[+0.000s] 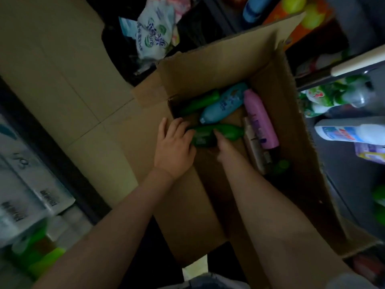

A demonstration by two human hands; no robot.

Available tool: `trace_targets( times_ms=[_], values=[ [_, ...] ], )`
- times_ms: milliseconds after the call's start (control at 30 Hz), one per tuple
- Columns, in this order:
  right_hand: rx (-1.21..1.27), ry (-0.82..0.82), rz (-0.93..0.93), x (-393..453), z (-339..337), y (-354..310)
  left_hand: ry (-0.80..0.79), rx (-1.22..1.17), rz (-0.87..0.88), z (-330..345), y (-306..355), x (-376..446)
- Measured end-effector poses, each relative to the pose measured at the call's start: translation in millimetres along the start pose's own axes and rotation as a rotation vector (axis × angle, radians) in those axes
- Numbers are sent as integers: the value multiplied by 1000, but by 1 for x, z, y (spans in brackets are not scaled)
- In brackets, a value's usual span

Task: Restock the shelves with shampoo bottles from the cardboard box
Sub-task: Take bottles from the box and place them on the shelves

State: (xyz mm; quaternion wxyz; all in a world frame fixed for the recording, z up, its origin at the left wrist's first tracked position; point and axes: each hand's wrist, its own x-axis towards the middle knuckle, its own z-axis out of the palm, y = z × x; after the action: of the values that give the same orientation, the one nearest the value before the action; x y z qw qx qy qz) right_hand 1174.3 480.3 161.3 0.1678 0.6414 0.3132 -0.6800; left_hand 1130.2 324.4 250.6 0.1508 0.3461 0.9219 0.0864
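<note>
An open cardboard box [291, 132] stands on the floor. Inside lie a green shampoo bottle [227, 131], a blue bottle [223, 104], a purple bottle [260, 119] and a second green bottle [200, 103] at the far left corner. My left hand [173, 149] reaches over the box's left wall, and its fingers curl onto the near green bottle's dark end. My right hand [223, 144] is down in the box, with its thumb over the same bottle's middle. Its fingers are hidden beneath the bottle.
Shelves on the right carry a white bottle [350, 134] and green-and-white packs [333, 97]. Wrapped tissue packs [25, 163] line the left. A white plastic bag [154, 36] lies beyond the box. A pale carton [254, 147] and a green cap [281, 165] also sit in the box.
</note>
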Motion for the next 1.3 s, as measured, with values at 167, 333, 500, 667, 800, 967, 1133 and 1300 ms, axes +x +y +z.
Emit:
trace_targets(
  times_ms=[167,333,500,667,800,967,1133,1300],
  values=[
    [328,-37,23,35,8,7,62,19,37,8,-4,-4],
    [234,-58,-60,21,-3,3,32,-20,4,1,0,-1],
    [70,-232,-220,-79,-24,-22,-124,-304,-57,-35,18,7],
    [77,-326,-466,-194,-38,-50,-221,-933,-143,-110,75,13],
    [69,-412,-622,-290,-66,-77,-58,-1277,-277,-196,132,12],
    [-59,-194,-980,-393,-123,-108,-62,-1778,-237,-294,204,8],
    [-198,-160,-1277,-465,-183,-125,-61,-1690,117,-353,287,9],
    [-173,160,-1495,-503,-250,-145,-73,-1461,444,-390,367,11]
  ],
)
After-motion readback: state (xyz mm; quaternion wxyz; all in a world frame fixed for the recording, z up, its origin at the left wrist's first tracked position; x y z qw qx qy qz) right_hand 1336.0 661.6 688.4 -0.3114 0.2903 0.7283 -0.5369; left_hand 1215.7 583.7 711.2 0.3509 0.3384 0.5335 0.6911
